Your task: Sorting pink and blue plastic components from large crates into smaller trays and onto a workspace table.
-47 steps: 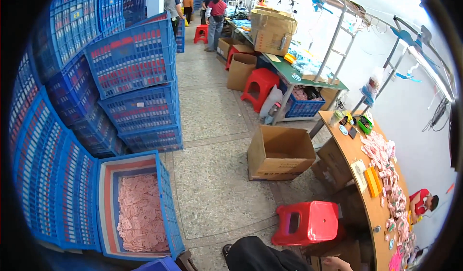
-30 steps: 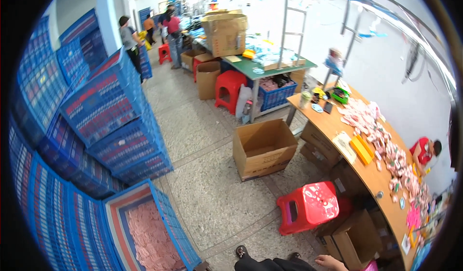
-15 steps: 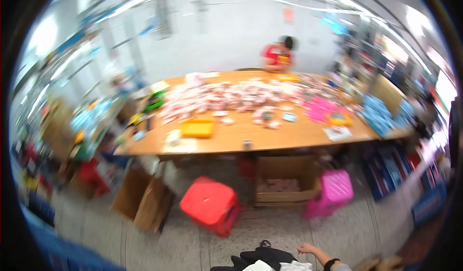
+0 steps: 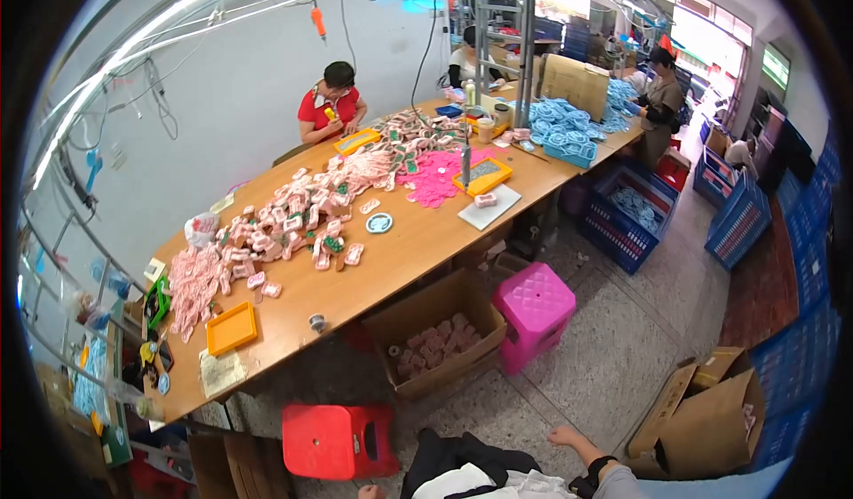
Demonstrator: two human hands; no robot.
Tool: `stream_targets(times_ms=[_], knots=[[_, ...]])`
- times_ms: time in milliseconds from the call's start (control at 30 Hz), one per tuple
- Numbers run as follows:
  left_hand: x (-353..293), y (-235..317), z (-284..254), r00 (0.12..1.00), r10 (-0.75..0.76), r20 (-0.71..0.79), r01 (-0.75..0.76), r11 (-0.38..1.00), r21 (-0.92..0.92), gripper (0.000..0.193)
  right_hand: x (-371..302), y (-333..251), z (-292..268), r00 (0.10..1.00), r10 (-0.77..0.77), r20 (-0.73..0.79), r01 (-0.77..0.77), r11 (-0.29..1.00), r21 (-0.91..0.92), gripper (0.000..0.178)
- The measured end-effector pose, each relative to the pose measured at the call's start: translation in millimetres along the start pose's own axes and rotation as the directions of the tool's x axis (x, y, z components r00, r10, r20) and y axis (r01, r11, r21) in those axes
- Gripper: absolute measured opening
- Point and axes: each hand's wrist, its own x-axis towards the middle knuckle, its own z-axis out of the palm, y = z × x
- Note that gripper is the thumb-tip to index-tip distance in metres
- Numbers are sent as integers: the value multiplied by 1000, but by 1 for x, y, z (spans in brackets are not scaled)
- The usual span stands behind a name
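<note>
My right hand [image 4: 563, 435] hangs over the floor at the lower edge, loosely closed, with nothing visible in it. A dark band circles the wrist behind it. Only a bit of my left hand [image 4: 371, 492] shows at the bottom rim, just below the red stool [image 4: 320, 441]; its fingers are cut off from view. Neither hand touches the long wooden table [image 4: 391, 268] ahead. Heaps of pale pink oval plastic parts [image 4: 289, 223] cover much of that table, with bright pink pieces [image 4: 435, 179] farther right.
Under the table's near edge stands a cardboard box [image 4: 435, 383] of pink parts, with a pink stool [image 4: 536, 312] beside it. Blue crates [image 4: 631, 219] and cartons [image 4: 711, 410] line the right. A person in red [image 4: 333, 108] sits across the table. Others work at the far right.
My view has swung to the right, bringing more of the table's far end, the crates and other workers in. Part of my left hand now shows at the bottom.
</note>
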Motion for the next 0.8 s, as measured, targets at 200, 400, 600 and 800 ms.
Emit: stream_targets(times_ms=[200,400,600,800], knots=[[70,70,-26,995,-94,32,93,995,38,37,16,-28,23,968,198,155,-227,955,194,38],[91,96,-41,973,-229,35,228,973,31,27,51,-66,29,971,151,185,-194,951,242,38],[99,146,-38,993,-120,11,120,986,-118,17,125,-115,-58,994,-105,37,103,992,68,35],[106,162,0,994,-99,42,101,993,-58,15,201,-194,-212,892,-344,-293,362,932,9,30]])
